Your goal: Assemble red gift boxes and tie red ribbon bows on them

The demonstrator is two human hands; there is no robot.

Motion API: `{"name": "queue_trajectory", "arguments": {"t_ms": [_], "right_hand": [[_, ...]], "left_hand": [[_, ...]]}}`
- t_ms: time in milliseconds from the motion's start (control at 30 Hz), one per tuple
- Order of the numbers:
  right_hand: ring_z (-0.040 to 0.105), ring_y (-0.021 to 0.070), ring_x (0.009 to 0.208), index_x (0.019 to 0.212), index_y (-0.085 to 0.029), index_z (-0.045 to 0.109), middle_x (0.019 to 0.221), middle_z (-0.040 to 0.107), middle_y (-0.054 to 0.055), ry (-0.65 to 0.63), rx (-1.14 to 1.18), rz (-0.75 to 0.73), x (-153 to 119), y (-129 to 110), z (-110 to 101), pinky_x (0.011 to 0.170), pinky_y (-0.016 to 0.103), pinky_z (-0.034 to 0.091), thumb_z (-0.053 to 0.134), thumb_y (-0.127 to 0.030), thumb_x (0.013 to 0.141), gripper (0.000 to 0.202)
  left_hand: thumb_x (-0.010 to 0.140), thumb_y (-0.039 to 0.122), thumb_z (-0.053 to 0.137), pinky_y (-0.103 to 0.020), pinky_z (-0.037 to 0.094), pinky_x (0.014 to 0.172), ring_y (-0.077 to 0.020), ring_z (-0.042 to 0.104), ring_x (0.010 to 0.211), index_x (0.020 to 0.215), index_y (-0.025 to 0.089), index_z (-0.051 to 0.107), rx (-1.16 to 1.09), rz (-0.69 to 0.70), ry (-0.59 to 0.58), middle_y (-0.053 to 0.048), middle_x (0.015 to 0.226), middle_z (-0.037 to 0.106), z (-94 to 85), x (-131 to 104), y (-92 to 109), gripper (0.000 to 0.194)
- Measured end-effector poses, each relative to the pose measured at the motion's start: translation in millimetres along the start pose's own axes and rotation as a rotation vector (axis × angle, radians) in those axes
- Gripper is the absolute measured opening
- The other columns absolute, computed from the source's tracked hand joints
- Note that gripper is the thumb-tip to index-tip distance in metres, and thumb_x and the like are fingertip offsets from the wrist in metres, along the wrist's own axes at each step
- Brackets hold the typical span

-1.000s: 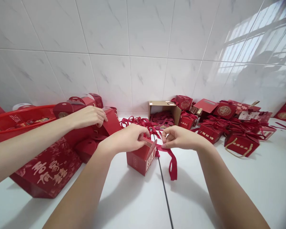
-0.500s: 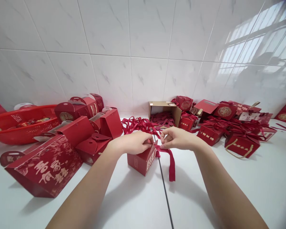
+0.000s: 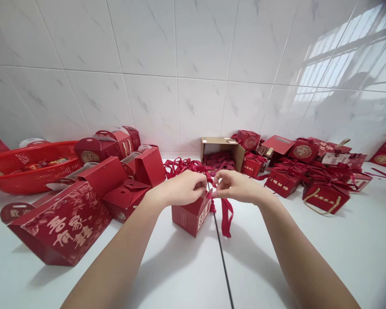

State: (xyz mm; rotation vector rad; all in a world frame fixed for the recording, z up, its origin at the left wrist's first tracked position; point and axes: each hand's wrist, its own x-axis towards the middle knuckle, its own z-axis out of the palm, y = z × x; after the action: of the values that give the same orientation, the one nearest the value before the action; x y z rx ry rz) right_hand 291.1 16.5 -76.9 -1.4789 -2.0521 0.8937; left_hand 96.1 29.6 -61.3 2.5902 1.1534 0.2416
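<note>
A small red gift box [image 3: 188,219] with pale lettering stands on the white table in front of me. My left hand [image 3: 187,187] is over its top, fingers curled closed; what they grip is hidden behind them. Close by on the right, my right hand [image 3: 236,187] pinches a dark red ribbon [image 3: 226,219] between thumb and finger at the box's top edge. One ribbon end hangs down beside the box, over the table. A small red knot or tag [image 3: 212,208] shows at the box's right side.
Unribboned red boxes [image 3: 61,223] crowd the left, beside a red plastic basket [image 3: 35,178] with wrapped sweets. Behind my hands lie a heap of loose ribbons [image 3: 183,165] and an open cardboard carton [image 3: 238,150]. Ribboned boxes [image 3: 328,193] cluster at right. A tiled wall closes off the back.
My right hand has moved slightly up and left, its thumb still on the ribbon. The hanging ribbon end has shifted a little left and up. The box stays put.
</note>
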Motion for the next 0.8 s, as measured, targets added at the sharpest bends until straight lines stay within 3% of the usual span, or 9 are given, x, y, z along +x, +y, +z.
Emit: {"name": "queue_trajectory", "arguments": {"t_ms": [67, 133, 233, 333, 400, 500, 567, 633, 800], "right_hand": [[0.058, 0.0163, 0.081, 0.099, -0.021, 0.064, 0.092, 0.065, 0.004, 0.063, -0.003, -0.102, 1.1, 0.4, 1.6, 0.065, 0.026, 0.044, 0.072, -0.031, 0.070, 0.032], [0.058, 0.0179, 0.091, 0.095, -0.021, 0.068, 0.099, 0.065, 0.005, 0.050, 0.079, -0.227, 3.1, 1.3, 3.5, 0.074, 0.029, 0.046, 0.068, -0.033, 0.074, 0.024], [0.060, 0.0154, 0.081, 0.084, -0.018, 0.067, 0.089, 0.066, 0.004, 0.011, 0.343, -0.309, 4.2, 1.4, 5.0, 0.073, 0.029, 0.047, 0.066, -0.037, 0.078, 0.020], [0.060, 0.0130, 0.075, 0.082, -0.017, 0.063, 0.082, 0.065, 0.002, 0.071, 0.580, -0.364, -1.7, -1.5, 1.7, 0.073, 0.028, 0.048, 0.067, -0.038, 0.078, 0.021], [0.060, 0.0126, 0.075, 0.082, -0.018, 0.062, 0.081, 0.065, 0.001, 0.134, 0.652, -0.424, -10.0, -5.2, -2.9, 0.073, 0.027, 0.048, 0.066, -0.038, 0.080, 0.020], [0.059, 0.0126, 0.072, 0.083, -0.020, 0.062, 0.078, 0.063, 0.001, 0.279, 0.596, -0.444, -25.9, -12.3, -10.9, 0.069, 0.026, 0.047, 0.063, -0.038, 0.082, 0.019], [0.056, 0.0124, 0.069, 0.082, -0.019, 0.062, 0.077, 0.060, 0.001, 0.445, 0.446, -0.395, -36.7, -16.9, -15.7, 0.065, 0.025, 0.045, 0.063, -0.037, 0.081, 0.018], [0.050, 0.0115, 0.064, 0.079, -0.019, 0.061, 0.072, 0.056, 0.000, 0.520, 0.300, -0.328, -46.3, -20.7, -20.2, 0.058, 0.024, 0.041, 0.062, -0.036, 0.081, 0.017], [0.037, 0.0088, 0.055, 0.072, -0.019, 0.056, 0.065, 0.048, -0.002, 0.285, 0.212, -0.225, -60.7, -23.2, -29.0, 0.048, 0.023, 0.029, 0.056, -0.033, 0.082, 0.017]], "left_hand": [[0.086, 0.028, 0.040, -0.026, 0.037, 0.051, -0.0138, 0.051, 0.061, 0.079, 0.021, 0.055, -0.045, -0.018, 0.103, -0.001, 0.073, 0.061, -4.5, -6.1, 4.1, 0.018], [0.088, 0.031, 0.040, -0.025, 0.038, 0.053, -0.0131, 0.051, 0.060, 0.082, 0.022, 0.056, -0.113, -0.013, 0.230, 0.001, 0.072, 0.060, -10.4, -14.0, 11.0, 0.019], [0.090, 0.036, 0.039, -0.024, 0.042, 0.060, -0.0134, 0.055, 0.068, 0.087, 0.023, 0.056, -0.160, 0.001, 0.373, 0.001, 0.081, 0.062, -19.0, -25.8, 19.7, 0.022], [0.088, 0.046, 0.043, -0.026, 0.046, 0.068, -0.0175, 0.059, 0.086, 0.104, 0.027, 0.054, -0.071, -0.131, 0.429, -0.001, 0.109, 0.060, -24.5, -32.6, 17.1, 0.027], [0.084, 0.057, 0.044, -0.028, 0.047, 0.067, -0.0216, 0.060, 0.091, 0.115, 0.028, 0.049, 0.010, -0.309, 0.382, -0.005, 0.123, 0.054, -25.2, -32.4, 9.4, 0.042], [0.080, 0.067, 0.040, -0.029, 0.046, 0.062, -0.0265, 0.062, 0.089, 0.118, 0.023, 0.047, 0.060, -0.515, 0.183, -0.011, 0.120, 0.059, -22.2, -25.5, -3.9, 0.059], [0.077, 0.069, 0.042, -0.028, 0.044, 0.060, -0.0282, 0.062, 0.091, 0.121, 0.021, 0.047, 0.063, -0.547, 0.056, -0.013, 0.117, 0.062, -18.6, -18.7, -11.2, 0.065], [0.075, 0.069, 0.047, -0.027, 0.045, 0.062, -0.0274, 0.061, 0.095, 0.129, 0.022, 0.043, 0.047, -0.498, -0.005, -0.012, 0.121, 0.061, -15.4, -13.0, -17.3, 0.071], [0.083, 0.062, 0.037, -0.025, 0.046, 0.058, -0.0189, 0.064, 0.077, 0.135, 0.030, 0.042, -0.082, -0.323, -0.146, -0.007, 0.112, 0.064, -16.1, -10.5, -29.2, 0.061]]}}
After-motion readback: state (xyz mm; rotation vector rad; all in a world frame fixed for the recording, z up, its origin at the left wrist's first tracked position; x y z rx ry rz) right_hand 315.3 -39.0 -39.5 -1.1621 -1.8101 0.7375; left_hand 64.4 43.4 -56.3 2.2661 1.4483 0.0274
